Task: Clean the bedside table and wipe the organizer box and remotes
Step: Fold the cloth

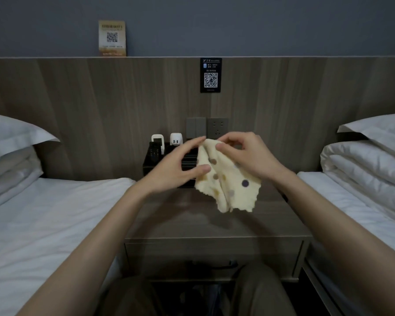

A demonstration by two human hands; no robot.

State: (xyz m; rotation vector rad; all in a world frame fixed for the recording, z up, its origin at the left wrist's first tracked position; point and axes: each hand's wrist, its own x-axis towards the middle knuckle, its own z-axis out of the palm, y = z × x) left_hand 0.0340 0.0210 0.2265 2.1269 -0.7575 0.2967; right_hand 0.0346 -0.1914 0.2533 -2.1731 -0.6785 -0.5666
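Hands are up over the bench (214, 220) now: the right hand (244, 153) has its thumb and curled fingers pinched on the top edge of the cloth (226, 181), and the left hand (178, 166) has the near side edge, thumb pressed on the front and long fingers reaching behind it. That cloth is pale yellow with grey and brown dots, hanging loose in the air between the two hands, its lower corner dangling above the wooden top and not touching it. Just behind the left hand sits the black organizer box (156, 167), at the back of the bench against the wood headboard panel. A black remote (154, 153) stands in its left compartment with a white remote (158, 142) upright right behind it, and a white plug adapter (176, 139) pokes up beside them. Wall switches and a socket (217, 127) show just above the hands, a black QR card (211, 75) higher on the panel. White beds (43, 224) flank the bench on both sides.
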